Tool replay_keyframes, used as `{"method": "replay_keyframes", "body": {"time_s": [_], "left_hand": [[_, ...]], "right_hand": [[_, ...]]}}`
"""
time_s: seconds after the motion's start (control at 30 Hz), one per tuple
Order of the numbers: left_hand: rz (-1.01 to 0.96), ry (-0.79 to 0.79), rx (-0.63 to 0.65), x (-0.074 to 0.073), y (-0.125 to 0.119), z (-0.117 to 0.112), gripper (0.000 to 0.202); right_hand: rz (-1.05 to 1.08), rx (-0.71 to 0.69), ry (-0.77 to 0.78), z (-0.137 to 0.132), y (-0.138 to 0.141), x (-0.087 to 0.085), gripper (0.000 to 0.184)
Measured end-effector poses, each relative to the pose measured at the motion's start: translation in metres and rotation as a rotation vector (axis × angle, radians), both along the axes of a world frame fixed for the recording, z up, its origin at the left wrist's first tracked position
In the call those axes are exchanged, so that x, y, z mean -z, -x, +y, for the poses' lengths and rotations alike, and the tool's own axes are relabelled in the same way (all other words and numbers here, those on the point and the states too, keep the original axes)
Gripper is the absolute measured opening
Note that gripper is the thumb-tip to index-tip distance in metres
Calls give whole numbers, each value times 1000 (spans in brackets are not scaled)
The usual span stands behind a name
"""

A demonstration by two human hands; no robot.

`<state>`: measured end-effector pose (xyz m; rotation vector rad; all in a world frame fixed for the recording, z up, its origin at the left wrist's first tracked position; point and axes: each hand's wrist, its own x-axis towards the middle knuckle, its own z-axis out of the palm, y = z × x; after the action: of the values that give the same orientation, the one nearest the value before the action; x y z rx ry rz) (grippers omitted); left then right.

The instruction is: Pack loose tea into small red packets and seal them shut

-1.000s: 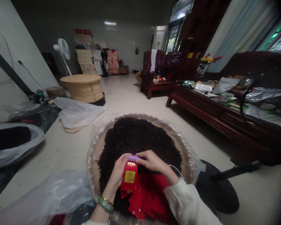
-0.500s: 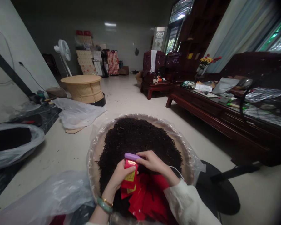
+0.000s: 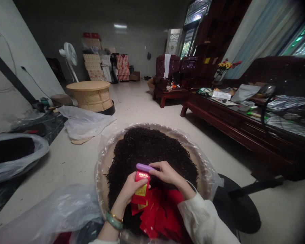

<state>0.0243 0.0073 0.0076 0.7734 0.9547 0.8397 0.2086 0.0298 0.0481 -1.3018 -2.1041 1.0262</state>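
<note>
My left hand (image 3: 130, 190) is closed round a small red tea packet (image 3: 141, 184) with a yellow patch and pale lettering, held upright with its top edge up. Across that top edge lies a purple handheld bag sealer (image 3: 144, 167), gripped by my right hand (image 3: 165, 173) between thumb and fingers. A white cord shows by my right wrist. Below both hands, a pile of red packets (image 3: 165, 217) rests on dark loose tea leaves (image 3: 152, 145). The leaves fill a wide round basket (image 3: 101, 183) lined with clear plastic.
At left, a plastic-lined container (image 3: 42, 149) holds more dark leaves. Plastic sheets (image 3: 86, 120) lie on the floor, with a round wooden drum table (image 3: 88, 86) behind. A black stand base (image 3: 237, 203) sits at right, beside a long dark wooden table (image 3: 218, 115).
The purple sealer and my right hand have shifted very slightly up along the packet's top edge. My left hand keeps its hold on the packet, and the pile looks the same.
</note>
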Motion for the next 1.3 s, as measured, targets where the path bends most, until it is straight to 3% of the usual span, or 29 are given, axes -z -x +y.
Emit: {"method": "replay_keyframes", "body": {"time_s": [0.27, 0.37, 0.47, 0.7, 0.87, 0.97, 1.1, 1.3], "left_hand": [[-54, 2, -18, 1, -3, 2, 56], [-29, 9, -28, 1, -3, 2, 60], [-3, 29, -53, -1, -1, 1, 60], [14, 52, -123, -5, 2, -2, 49], [18, 1, -113, -1, -3, -3, 52], [56, -82, -100, 2, -5, -2, 48], [183, -244, -148, 7, -4, 2, 40], [210, -250, -205, 15, -4, 1, 44]], "right_hand": [[-6, 18, -13, -3, 1, 2, 29], [30, 14, 21, 0, -2, 9, 31], [82, 103, 55, 5, -8, 20, 38], [-244, 311, -35, 14, -12, 46, 39], [-42, 279, -164, 6, 8, 38, 29], [88, 254, -116, 1, 21, 35, 18], [166, 231, -24, -5, 28, 37, 20], [221, 182, 154, -12, 26, 35, 21]]}}
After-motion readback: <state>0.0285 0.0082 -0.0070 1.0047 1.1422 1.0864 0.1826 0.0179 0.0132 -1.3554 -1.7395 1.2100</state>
